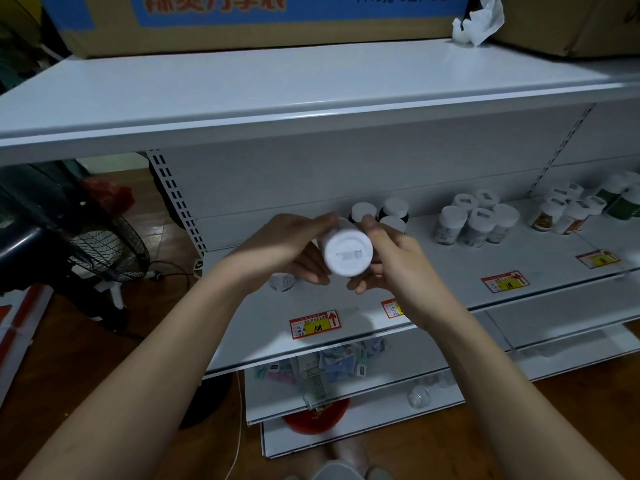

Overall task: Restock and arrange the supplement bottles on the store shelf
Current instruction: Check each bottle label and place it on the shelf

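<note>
Bottle [347,251] label hidden; both hands wrap its body.

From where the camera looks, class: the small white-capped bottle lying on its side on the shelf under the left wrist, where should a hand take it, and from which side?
Grip the small toppled bottle across its round body, coming down from above, on the front side. It lies flat on the white shelf, so the cap offers little hold. Both hands now hold another white-capped bottle.

We read "108" handwritten on a yellow-and-red price tag [314,324] on the near shelf edge [346,348]; other tags are illegible.
</note>
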Demonstrator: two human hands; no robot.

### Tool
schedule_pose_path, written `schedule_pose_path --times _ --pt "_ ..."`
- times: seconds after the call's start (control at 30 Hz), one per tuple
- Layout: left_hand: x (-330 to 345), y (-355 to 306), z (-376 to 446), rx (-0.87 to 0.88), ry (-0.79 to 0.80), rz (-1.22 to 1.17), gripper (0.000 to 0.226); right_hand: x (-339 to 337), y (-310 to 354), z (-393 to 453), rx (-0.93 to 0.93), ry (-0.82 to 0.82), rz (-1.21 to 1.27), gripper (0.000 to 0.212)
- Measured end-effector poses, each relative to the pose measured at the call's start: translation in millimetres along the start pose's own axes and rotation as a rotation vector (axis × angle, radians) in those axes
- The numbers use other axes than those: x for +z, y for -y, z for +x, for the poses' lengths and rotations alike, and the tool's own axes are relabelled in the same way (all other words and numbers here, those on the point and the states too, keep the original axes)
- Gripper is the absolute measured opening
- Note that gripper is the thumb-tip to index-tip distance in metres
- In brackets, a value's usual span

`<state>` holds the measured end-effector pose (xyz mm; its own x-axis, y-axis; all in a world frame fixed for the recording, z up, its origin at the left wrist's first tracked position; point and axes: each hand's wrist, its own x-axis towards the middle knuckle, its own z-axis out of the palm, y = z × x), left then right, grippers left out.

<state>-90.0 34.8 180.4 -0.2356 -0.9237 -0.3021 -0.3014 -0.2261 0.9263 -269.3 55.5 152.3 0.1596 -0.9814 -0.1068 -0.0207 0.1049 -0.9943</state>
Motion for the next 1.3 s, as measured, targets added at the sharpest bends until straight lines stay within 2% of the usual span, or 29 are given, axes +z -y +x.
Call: schedule_pose_path --times 0.13,0.3,0.6,0.77,0.83,1.03,1.3 --pt "1 -4 1 -0.073 -0.01 -0.03 0.059 6 11 2 0.068 -0.056 0.006 0.058" --pt "-1 -4 1 -0.079 -0.014 -0.031 0.063 8 14 3 0.079 -0.071 0.017 0.06" --pt "-2 0 -2 -0.035 0.015 -0.052 0.051 6 11 -2 0.04 -0.033 -0.022 0.052" --pt "-7 10 -1 0.049 0.04 -0.018 0.034 4 1 -2 -0.038 -0.012 -0.082 0.028" --pt "-9 13 0 0.087 0.029 -0.04 0.03 2 -3 -1 -0.094 -0.008 -0.151 0.033" --pt "-14 16 1 0.166 0.06 -0.074 0.047 -5 -16 2 -0.225 0.051 -0.231 0.055" --pt "-15 22 1 0.315 0.016 0.078 0.061 -6 -31 7 -0.325 0.098 -0.331 0.051"
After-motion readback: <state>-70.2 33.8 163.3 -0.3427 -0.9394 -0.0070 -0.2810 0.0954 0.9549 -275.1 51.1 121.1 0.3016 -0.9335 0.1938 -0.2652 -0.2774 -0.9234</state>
